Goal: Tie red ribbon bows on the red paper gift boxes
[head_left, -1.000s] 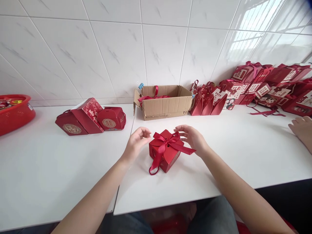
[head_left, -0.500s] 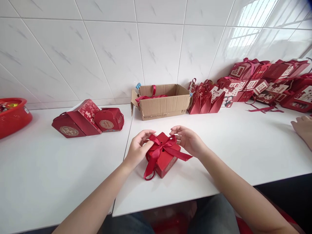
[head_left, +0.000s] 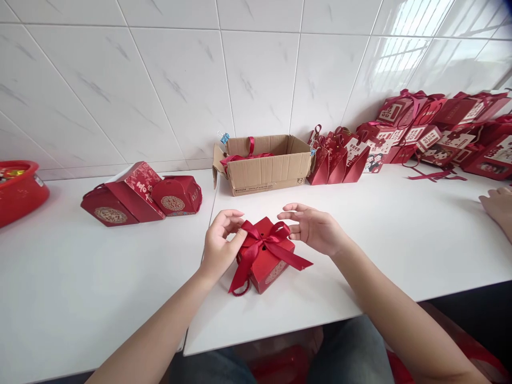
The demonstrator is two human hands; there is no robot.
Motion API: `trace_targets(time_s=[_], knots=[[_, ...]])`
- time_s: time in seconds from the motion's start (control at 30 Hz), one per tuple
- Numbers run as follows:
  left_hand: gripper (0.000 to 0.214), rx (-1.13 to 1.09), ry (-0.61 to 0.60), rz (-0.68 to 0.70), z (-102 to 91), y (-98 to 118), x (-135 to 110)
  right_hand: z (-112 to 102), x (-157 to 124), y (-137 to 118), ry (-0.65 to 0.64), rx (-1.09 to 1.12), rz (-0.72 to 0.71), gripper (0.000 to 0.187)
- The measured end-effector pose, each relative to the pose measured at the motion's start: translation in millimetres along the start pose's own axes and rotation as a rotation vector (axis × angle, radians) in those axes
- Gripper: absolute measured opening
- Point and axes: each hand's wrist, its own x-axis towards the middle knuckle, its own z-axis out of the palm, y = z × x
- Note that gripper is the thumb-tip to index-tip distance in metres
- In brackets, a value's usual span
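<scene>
Red box (head_left: 267, 261) between both hands' fingers (head_left: 295, 207)

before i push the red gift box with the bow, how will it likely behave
The red gift box looks like folded card, so probably stiffish but dentable. Its squat, flat-sided shape suggests sliding, not rolling. The satin bow has loose tails that will likely flop.

Before you, shiny satin-like ribbon (head_left: 269, 241), smooth paperboard box (head_left: 261, 285), matt cardboard carton (head_left: 266, 177), glossy wall tiles (head_left: 180, 90), smooth worktop (head_left: 384, 229)
</scene>
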Motion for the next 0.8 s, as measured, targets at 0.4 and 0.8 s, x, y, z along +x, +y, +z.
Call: trace_targets(time_s=[0.4, 0.8], knots=[[0.021, 0.038, 0.1, 0.136, 1.0, -1.1, 1.0, -9.3, 1.0, 2.4, -0.107, 0.122, -0.015, 0.026], [0.018, 0.178, -0.118, 0.412, -4.8, 3.3, 2.9, -6.5, 2.4, 5.2, -0.003, 0.023, -0.018, 0.019]])
